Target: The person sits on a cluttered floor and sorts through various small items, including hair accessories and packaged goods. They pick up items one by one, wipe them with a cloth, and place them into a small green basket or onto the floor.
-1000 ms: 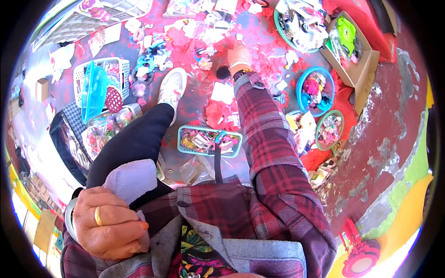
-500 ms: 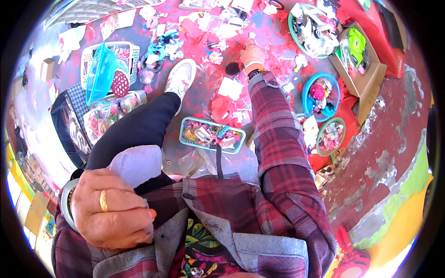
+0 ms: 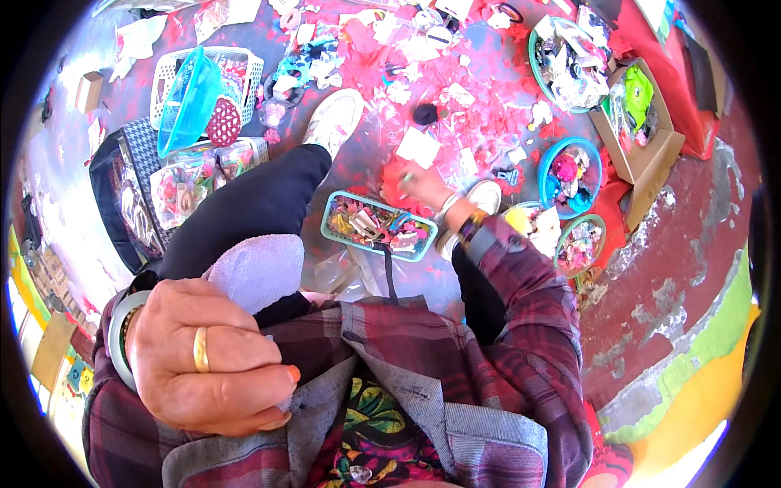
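Scraps of red paper (image 3: 390, 175) lay on the floor (image 3: 675, 268) just past the far end of a teal tray (image 3: 378, 225) full of small colourful bits, and the right hand (image 3: 423, 185) reached down onto them, fingers spread low against the litter; whether its grip held anything could not be told. The left hand (image 3: 207, 358), wearing a gold ring (image 3: 200, 349), was curled up close to the chest, its grip narrow and bunched on the edge of a lilac cloth (image 3: 259, 271) lying over the knee. Round teal bowls (image 3: 569, 172) of trinkets sat to the right, beside a cardboard box (image 3: 643, 134). A white shoe (image 3: 333, 122) pointed away among more scattered pieces, near a white basket (image 3: 207, 81).
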Demonstrator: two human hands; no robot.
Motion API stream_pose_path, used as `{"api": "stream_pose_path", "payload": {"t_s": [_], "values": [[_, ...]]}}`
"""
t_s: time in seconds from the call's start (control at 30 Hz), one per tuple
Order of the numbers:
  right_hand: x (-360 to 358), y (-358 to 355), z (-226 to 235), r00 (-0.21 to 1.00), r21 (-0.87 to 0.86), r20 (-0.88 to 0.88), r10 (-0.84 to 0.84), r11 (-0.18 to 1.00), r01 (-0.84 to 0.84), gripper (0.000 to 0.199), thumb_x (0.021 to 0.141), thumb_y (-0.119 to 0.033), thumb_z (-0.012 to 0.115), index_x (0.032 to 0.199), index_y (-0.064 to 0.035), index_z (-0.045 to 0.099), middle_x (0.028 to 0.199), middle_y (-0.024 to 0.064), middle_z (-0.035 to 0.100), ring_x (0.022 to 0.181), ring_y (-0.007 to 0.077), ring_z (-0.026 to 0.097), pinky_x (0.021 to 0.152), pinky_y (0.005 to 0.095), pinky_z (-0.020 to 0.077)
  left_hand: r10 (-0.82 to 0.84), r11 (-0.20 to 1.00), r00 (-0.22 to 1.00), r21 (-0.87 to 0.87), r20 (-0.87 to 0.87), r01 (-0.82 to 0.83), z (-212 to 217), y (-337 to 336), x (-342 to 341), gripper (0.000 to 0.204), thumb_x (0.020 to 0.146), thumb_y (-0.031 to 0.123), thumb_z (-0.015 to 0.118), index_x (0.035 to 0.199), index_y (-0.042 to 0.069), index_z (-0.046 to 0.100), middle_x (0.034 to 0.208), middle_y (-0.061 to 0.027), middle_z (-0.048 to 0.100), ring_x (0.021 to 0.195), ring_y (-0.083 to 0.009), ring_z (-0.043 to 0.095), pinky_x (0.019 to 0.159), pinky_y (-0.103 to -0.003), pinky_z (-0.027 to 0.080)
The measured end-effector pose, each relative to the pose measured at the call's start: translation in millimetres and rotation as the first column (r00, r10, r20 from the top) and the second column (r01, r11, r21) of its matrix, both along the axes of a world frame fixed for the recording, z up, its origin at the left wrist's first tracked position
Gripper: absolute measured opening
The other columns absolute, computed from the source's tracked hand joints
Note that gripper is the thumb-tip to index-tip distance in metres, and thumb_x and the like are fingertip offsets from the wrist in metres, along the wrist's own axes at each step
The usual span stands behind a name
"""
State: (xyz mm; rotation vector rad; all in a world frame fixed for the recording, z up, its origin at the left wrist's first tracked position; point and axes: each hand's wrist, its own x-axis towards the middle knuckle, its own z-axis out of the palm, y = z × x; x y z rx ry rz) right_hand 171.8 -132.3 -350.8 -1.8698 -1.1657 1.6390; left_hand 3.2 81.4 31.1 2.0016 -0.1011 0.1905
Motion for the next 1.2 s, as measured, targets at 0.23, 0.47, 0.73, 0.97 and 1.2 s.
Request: {"api": "stream_pose_path", "payload": {"t_s": [0.23,0.47,0.73,0.97,1.2], "values": [[-42,2,35,0.966,0.128,0.257,-0.002,0.991,-0.032,0.023,0.076,-0.018,0.051,0.095,-0.0062,0.056,0.086,0.017,0.058,0.082,0.0325,0.056,0.072,0.04,0.0444,-0.001,1.0,1.0,-0.029,0.031,0.002,-2,-4,0,0.023,0.054,0.01,0.07,0.074,0.002,0.063,0.063,-0.0044,0.056,0.045,-0.0124,0.052,0.036,-0.02,0.036],[48,81,-1,0.51,0.126,0.859,-0.05,0.985,-0.115,0.035,0.077,-0.012,0.046,0.11,-0.0177,0.051,0.108,0.0141,0.048,0.097,0.0341,0.049,0.078,0.0419,0.0452,-0.014,0.999,0.999,-0.05,0.039,0.016,-6,-5,5,0.022,0.055,0.011,0.07,0.075,0.003,0.063,0.063,-0.0042,0.055,0.045,-0.0123,0.051,0.036,-0.02,0.036],[81,59,-28,0.709,0.417,-0.031,-0.704,0.636,0.65,0.028,0.072,-0.003,0.059,0.098,-0.011,0.059,0.088,0.0092,0.06,0.082,0.0222,0.058,0.068,0.0357,0.049,0.001,1.0,1.0,-0.02,0.023,0.0,-6,-2,4,0.022,0.055,0.012,0.07,0.074,0.003,0.063,0.063,-0.0035,0.055,0.045,-0.0114,0.05,0.035,-0.02,0.032],[75,44,1,-0.207,-0.397,-0.862,-0.462,0.363,0.843,0.032,0.083,-0.019,0.057,0.111,-0.0067,0.05,0.094,0.0104,0.059,0.083,0.0252,0.06,0.06,0.0297,0.0508,-0.004,0.999,0.999,-0.041,0.045,0.006,-7,-4,1,0.022,0.055,0.012,0.07,0.075,0.003,0.063,0.064,-0.0032,0.055,0.045,-0.0115,0.051,0.036,-0.02,0.034],[64,54,36,-0.076,-0.247,-0.935,-0.346,0.482,0.841,0.041,0.076,-0.007,0.057,0.116,-0.0066,0.046,0.112,0.0156,0.05,0.104,0.034,0.051,0.077,0.038,0.0514,-0.039,0.998,0.998,-0.051,0.051,0.041,-7,-1,0,0.022,0.06,0.015,0.069,0.077,0.003,0.063,0.066,-0.0047,0.057,0.048,-0.013,0.052,0.037,-0.021,0.035]]}}
